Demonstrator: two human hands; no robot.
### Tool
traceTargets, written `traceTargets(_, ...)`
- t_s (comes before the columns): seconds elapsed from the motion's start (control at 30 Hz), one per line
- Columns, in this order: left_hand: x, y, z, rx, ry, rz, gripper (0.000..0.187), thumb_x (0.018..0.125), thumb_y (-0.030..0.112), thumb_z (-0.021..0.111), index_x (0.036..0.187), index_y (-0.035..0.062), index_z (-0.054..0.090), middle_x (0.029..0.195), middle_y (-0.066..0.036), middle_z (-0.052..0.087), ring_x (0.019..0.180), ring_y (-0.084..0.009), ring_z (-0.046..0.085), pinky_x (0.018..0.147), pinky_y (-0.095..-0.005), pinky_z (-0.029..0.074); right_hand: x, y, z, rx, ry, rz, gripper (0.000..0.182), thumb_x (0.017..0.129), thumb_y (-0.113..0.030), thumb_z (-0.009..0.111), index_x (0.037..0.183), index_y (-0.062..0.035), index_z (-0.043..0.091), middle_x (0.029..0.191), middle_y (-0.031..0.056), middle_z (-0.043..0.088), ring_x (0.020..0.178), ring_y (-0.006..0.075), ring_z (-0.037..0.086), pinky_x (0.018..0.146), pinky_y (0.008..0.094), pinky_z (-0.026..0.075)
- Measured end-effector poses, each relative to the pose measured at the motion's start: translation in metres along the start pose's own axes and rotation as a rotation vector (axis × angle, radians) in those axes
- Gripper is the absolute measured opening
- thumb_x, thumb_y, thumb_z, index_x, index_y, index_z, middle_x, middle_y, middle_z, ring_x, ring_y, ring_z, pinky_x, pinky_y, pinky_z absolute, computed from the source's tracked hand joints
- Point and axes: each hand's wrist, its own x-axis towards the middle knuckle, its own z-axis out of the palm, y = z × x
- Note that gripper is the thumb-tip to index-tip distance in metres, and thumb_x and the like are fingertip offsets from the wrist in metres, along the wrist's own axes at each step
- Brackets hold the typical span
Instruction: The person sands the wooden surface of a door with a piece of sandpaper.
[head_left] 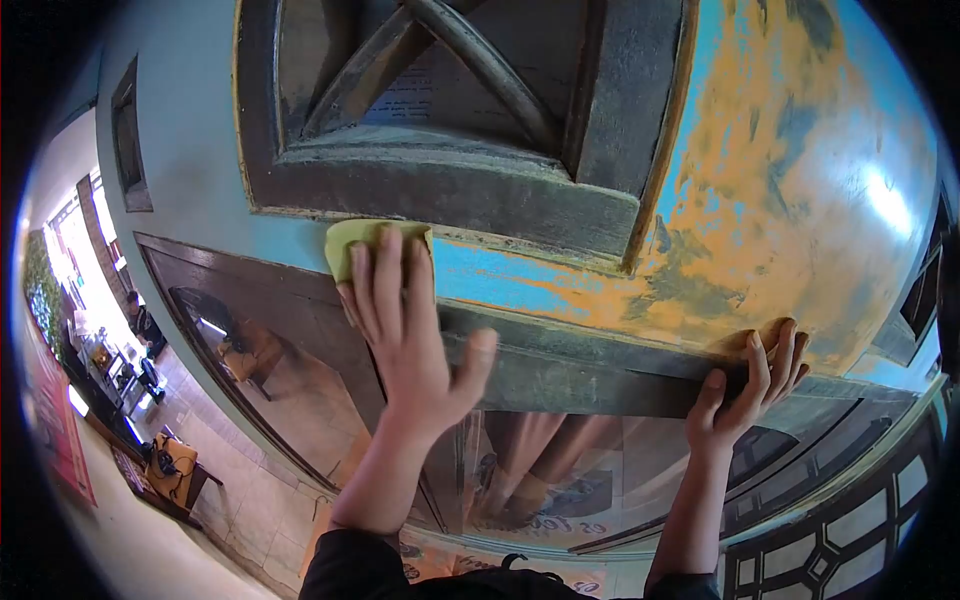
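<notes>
My left hand (405,325) presses a yellow-green sheet of sandpaper (347,238) against the blue painted strip (510,280) of wall. Its fingers lie stretched over the sheet, and the thumb sticks out to the right. Above this strip is the dark wooden frame (450,195) of a small opening with crossed bars. My right hand (750,385) rests with spread, slightly bent fingers on the upper edge of a dark wooden beam (570,365), its fingertips touching the wall's lower part. Nothing shows in that hand.
Orange and dark patches cover the blue wall (770,180) at right. Glass panes (540,460) with reflections sit below the beam. At far left, a person (145,325) is near cluttered tables, and an orange-brown seat (172,465) stands on the tiled floor (260,500).
</notes>
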Motion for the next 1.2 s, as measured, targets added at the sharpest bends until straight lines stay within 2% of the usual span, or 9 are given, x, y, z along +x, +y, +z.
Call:
traceTargets(0.17, -0.006, 0.010, -0.002, 0.068, -0.133, 0.047, 0.091, 0.093, 0.062, 0.051, 0.148, -0.0087, 0.036, 0.161, -0.028, 0.023, 0.151, -0.0495, 0.013, 0.118, -0.0660, 0.002, 0.001, -0.001, 0.000, 0.010, 0.005, 0.004, 0.039, 0.103, -0.038, 0.048, 0.135, -0.0167, 0.054, 0.157, 0.0183, 0.040, 0.152, 0.0409, 0.022, 0.122, 0.0590, 0.004)
traceTargets(0.27, 0.002, -0.001, 0.000, -0.035, 0.024, -0.083, 0.091, 0.092, 0.063, 0.052, 0.146, -0.0090, 0.039, 0.161, -0.028, 0.022, 0.151, -0.0495, 0.012, 0.118, -0.0663, 0.002, 0.000, 0.000, -0.001, 0.010, -0.002, 0.001, 0.039, 0.103, -0.038, 0.048, 0.135, -0.0165, 0.054, 0.157, 0.0187, 0.040, 0.152, 0.0410, 0.022, 0.122, 0.0590, 0.005)
traceTargets(0.4, -0.018, 0.028, 0.010, 0.049, -0.091, 0.154, 0.089, 0.096, 0.061, 0.049, 0.149, -0.0094, 0.035, 0.162, -0.026, 0.023, 0.152, -0.0466, 0.010, 0.119, -0.0638, 0.002, 0.000, 0.000, -0.001, 0.007, -0.005, 0.004, 0.039, 0.103, -0.038, 0.048, 0.135, -0.0162, 0.054, 0.157, 0.0198, 0.039, 0.152, 0.0412, 0.022, 0.122, 0.0590, 0.005)
traceTargets(0.53, 0.002, 0.001, 0.001, -0.077, 0.055, -0.103, 0.082, 0.094, 0.063, 0.051, 0.146, -0.0001, 0.047, 0.159, -0.022, 0.030, 0.150, -0.0476, 0.017, 0.119, -0.0656, 0.001, -0.001, 0.001, 0.000, 0.015, -0.001, 0.005, 0.040, 0.103, -0.038, 0.048, 0.135, -0.0161, 0.055, 0.157, 0.0202, 0.039, 0.152, 0.0412, 0.022, 0.122, 0.0593, 0.005)
traceTargets(0.67, -0.016, 0.026, 0.007, -0.024, -0.069, 0.121, 0.083, 0.096, 0.060, 0.050, 0.146, -0.0055, 0.043, 0.160, -0.023, 0.029, 0.150, -0.0490, 0.017, 0.118, -0.0663, 0.003, 0.000, -0.001, 0.001, 0.014, 0.005, 0.011, 0.040, 0.103, -0.038, 0.048, 0.136, -0.0162, 0.055, 0.157, 0.0198, 0.040, 0.152, 0.0410, 0.022, 0.122, 0.0595, 0.004)
traceTargets(0.8, 0.003, -0.009, 0.001, -0.045, 0.066, -0.102, 0.085, 0.093, 0.064, 0.051, 0.147, -0.0009, 0.044, 0.160, -0.022, 0.029, 0.150, -0.0486, 0.016, 0.118, -0.0670, 0.003, -0.001, 0.000, 0.001, 0.009, 0.005, 0.002, 0.041, 0.103, -0.039, 0.047, 0.136, -0.0164, 0.054, 0.157, 0.0196, 0.040, 0.152, 0.0408, 0.022, 0.122, 0.0595, 0.004)
traceTargets(0.93, -0.015, 0.023, 0.004, -0.012, -0.069, 0.078, 0.082, 0.094, 0.059, 0.052, 0.149, -0.0016, 0.042, 0.161, -0.022, 0.028, 0.151, -0.0479, 0.016, 0.119, -0.0655, 0.005, -0.001, -0.001, 0.001, 0.006, 0.009, 0.009, 0.041, 0.103, -0.040, 0.047, 0.136, -0.0165, 0.054, 0.157, 0.0193, 0.040, 0.152, 0.0410, 0.022, 0.122, 0.0597, 0.005)
traceTargets(1.07, 0.002, -0.010, 0.000, -0.053, 0.090, -0.104, 0.080, 0.095, 0.058, 0.051, 0.148, -0.0012, 0.044, 0.160, -0.022, 0.031, 0.151, -0.0470, 0.017, 0.118, -0.0667, 0.002, 0.000, -0.001, 0.001, -0.018, 0.005, 0.000, 0.043, 0.103, -0.040, 0.047, 0.137, -0.0145, 0.053, 0.157, 0.0186, 0.040, 0.151, 0.0410, 0.025, 0.121, 0.0603, 0.008)
traceTargets(1.2, -0.014, 0.023, 0.004, -0.034, -0.078, 0.063, 0.082, 0.095, 0.063, 0.047, 0.149, 0.0006, 0.043, 0.160, -0.020, 0.031, 0.151, -0.0464, 0.016, 0.119, -0.0660, 0.001, 0.001, -0.002, 0.000, -0.035, 0.009, -0.007, 0.044, 0.103, -0.039, 0.048, 0.138, -0.0132, 0.053, 0.157, 0.0185, 0.040, 0.151, 0.0412, 0.026, 0.121, 0.0607, 0.010)
